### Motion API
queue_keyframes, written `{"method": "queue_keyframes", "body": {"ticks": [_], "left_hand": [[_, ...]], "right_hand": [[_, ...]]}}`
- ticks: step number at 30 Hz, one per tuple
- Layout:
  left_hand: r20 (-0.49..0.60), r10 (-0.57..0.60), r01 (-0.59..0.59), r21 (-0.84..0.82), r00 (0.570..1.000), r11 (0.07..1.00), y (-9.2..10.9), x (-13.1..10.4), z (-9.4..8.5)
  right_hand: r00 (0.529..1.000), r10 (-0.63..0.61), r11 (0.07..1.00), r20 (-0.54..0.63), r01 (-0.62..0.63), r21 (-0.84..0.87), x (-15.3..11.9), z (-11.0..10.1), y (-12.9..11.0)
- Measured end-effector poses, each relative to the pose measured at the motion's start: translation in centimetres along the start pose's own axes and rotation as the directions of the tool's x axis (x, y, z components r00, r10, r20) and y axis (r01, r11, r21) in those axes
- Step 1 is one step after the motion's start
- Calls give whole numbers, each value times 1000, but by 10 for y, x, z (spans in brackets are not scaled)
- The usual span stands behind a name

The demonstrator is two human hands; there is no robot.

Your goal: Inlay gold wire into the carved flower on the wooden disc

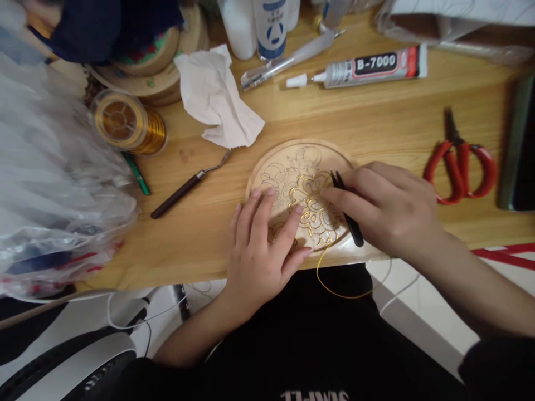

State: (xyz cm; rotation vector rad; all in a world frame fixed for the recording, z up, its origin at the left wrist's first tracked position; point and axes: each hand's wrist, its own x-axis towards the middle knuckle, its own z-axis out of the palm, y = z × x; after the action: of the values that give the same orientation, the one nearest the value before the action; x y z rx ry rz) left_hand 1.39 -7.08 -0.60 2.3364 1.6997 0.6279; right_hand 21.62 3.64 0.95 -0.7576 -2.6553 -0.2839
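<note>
A round wooden plate (267, 161) with a pencilled flower drawing lies near the table's front edge. Gold wire (308, 201) follows the flower's outlines on its right part, and a loose length of wire (321, 273) curves down past the edge. My left hand (261, 239) rests with fingers spread on the plate's left and lower part, hiding some of the drawing. Black tweezers (353, 225) are held in my right hand (388, 209), tips pointing away from me over the plate's right side. The fingertips of that hand are beside the wire flower.
A B-7000 glue tube (378, 68) lies behind the plate, with red-handled pliers (460, 167) at right. Left are a crumpled tissue (219, 100), a dark-handled tool (179, 193), a gold wire spool (129, 122) and a plastic bag (54, 167). Bottles (270, 28) stand at the back.
</note>
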Motion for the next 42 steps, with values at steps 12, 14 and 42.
{"method": "queue_keyframes", "body": {"ticks": [12, 14, 42], "left_hand": [[-22, 1, -1, -10, 1000, 1000, -1, 1, 1], [-39, -2, 1, -21, 999, 1000, -1, 1, 1], [-5, 1, -1, -19, 1000, 1000, -1, 0, 0]], "right_hand": [[997, -71, 996, 8, 71, 55, -1, 3, 8], [997, -73, 996, 2, 73, 53, -1, 4, 8], [995, -79, 992, -68, 85, 90, 2, 3, 9]]}}
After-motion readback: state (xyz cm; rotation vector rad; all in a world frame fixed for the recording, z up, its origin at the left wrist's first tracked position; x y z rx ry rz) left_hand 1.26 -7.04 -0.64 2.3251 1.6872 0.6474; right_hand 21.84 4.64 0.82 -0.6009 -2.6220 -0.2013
